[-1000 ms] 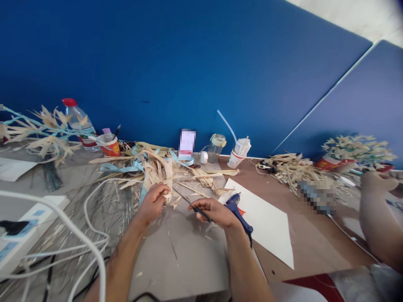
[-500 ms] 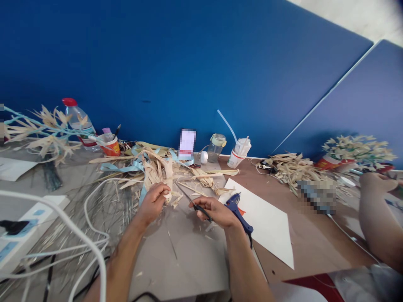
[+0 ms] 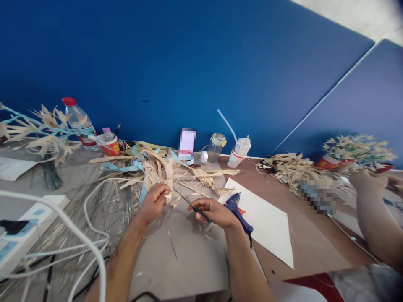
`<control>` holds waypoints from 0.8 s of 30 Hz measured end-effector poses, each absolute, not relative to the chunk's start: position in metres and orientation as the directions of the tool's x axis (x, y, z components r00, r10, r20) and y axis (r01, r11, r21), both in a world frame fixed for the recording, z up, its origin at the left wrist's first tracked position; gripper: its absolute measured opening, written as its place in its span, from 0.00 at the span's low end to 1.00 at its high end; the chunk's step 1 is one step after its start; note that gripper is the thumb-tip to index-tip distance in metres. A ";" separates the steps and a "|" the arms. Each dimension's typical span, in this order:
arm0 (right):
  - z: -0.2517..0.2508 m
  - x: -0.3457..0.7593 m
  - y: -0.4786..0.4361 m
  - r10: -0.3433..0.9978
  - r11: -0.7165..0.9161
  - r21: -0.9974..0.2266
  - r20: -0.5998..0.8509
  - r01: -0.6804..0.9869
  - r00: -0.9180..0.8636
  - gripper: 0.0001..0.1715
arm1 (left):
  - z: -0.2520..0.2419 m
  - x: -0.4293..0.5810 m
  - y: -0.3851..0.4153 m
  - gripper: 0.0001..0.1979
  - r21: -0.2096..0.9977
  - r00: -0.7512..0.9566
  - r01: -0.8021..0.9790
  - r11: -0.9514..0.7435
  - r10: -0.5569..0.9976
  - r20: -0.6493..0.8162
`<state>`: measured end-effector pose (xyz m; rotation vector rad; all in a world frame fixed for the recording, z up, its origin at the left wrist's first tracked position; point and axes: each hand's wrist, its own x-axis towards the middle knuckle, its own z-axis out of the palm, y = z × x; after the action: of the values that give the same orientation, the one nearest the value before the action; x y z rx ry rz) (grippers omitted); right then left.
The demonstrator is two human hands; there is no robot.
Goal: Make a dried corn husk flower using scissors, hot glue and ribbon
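Near the middle of the table, my left hand (image 3: 155,202) is closed in a pinch at the front of a heap of dry corn husk (image 3: 157,167). A small pale husk piece shows at its fingertips, partly hidden by the fingers. My right hand (image 3: 214,211) is wrapped round the dark handles of a pair of scissors (image 3: 199,211). Their long thin blades point up and left, toward the left fingertips but apart from them. Just right of that hand, a blue glue gun (image 3: 234,205) lies on a white sheet (image 3: 270,226).
Thin wires (image 3: 72,222), a white power strip (image 3: 34,228) and looping white cables (image 3: 94,247) fill the left side. Along the blue partition (image 3: 189,63) stand a bottle (image 3: 80,123), paper cups (image 3: 110,144), a phone (image 3: 187,143) and a jar (image 3: 216,147). A co-worker's arm (image 3: 374,214) reaches in at right.
The scissors have shifted slightly left in my right hand, and their angle differs a little. My left hand stays nearly in place. The co-worker's hand has moved left and farther away.
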<state>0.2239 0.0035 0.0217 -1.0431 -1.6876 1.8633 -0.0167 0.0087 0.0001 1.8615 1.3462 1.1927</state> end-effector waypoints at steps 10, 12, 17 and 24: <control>0.021 0.224 0.004 0.736 -0.198 -0.962 -0.272 0.187 -0.620 0.25 | 0.001 -0.016 0.009 0.09 0.817 0.109 0.445 -0.367 0.928 0.357; 0.020 0.223 0.004 0.752 -0.207 -0.961 -0.275 0.181 -0.599 0.24 | 0.003 -0.015 0.008 0.09 0.818 0.110 0.447 -0.363 0.929 0.353; 0.018 0.224 0.005 0.811 -0.189 -0.972 -0.234 0.139 -0.537 0.23 | 0.003 -0.016 0.008 0.09 0.816 0.097 0.444 -0.371 0.925 0.368; 0.025 0.223 0.002 0.768 -0.210 -0.966 -0.259 0.152 -0.585 0.23 | 0.003 -0.016 0.009 0.08 0.827 0.081 0.430 -0.363 0.927 0.366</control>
<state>0.2228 0.0020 0.0245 -1.0821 -1.6098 1.8471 -0.0158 0.0091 0.0027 1.8447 1.3369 1.2462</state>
